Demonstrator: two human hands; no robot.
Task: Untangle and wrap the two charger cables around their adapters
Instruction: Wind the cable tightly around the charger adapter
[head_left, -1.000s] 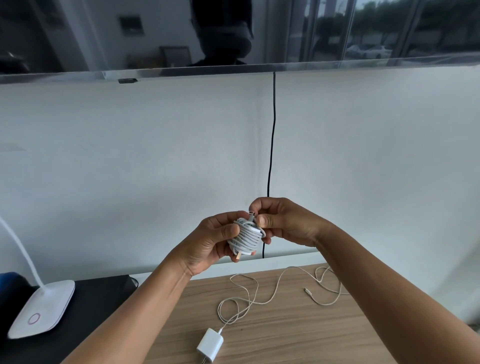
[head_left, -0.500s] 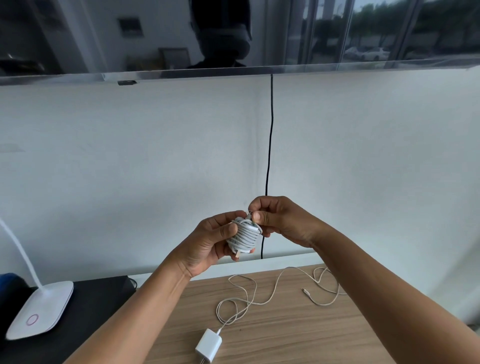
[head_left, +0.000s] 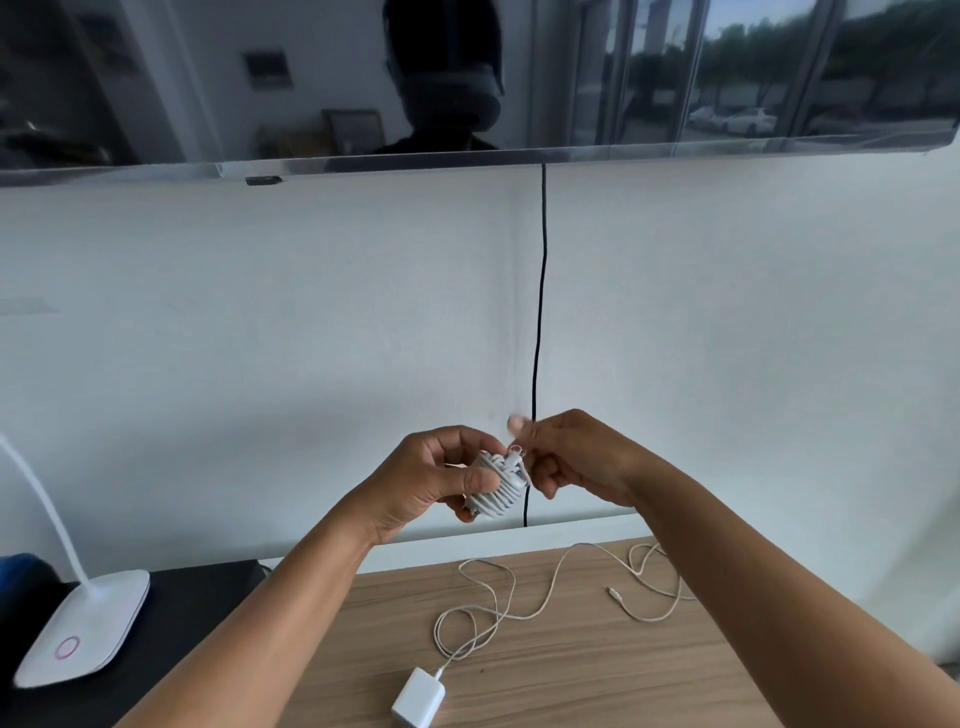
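my left grip (head_left: 431, 483) clamps the wrapped adapter (head_left: 496, 491); my right grip (head_left: 576, 460) pinches its cable end (head_left: 515, 454) to tuck it. next, i think, comes the loose cable (head_left: 519, 614) on the desk (head_left: 597, 675).

Head-worn wide-angle view, facing forward and down, close on left hand (head_left: 415, 483), right hand (head_left: 576, 457), desk (head_left: 597, 686) below

Blurred fingertip (head_left: 515, 423) of right hand (head_left: 576, 457), perhaps index.

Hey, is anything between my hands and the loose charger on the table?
Nothing visible. The loose adapter and its cable lie in the open on the wooden table, though the left hand and right hand hold the wrapped charger.
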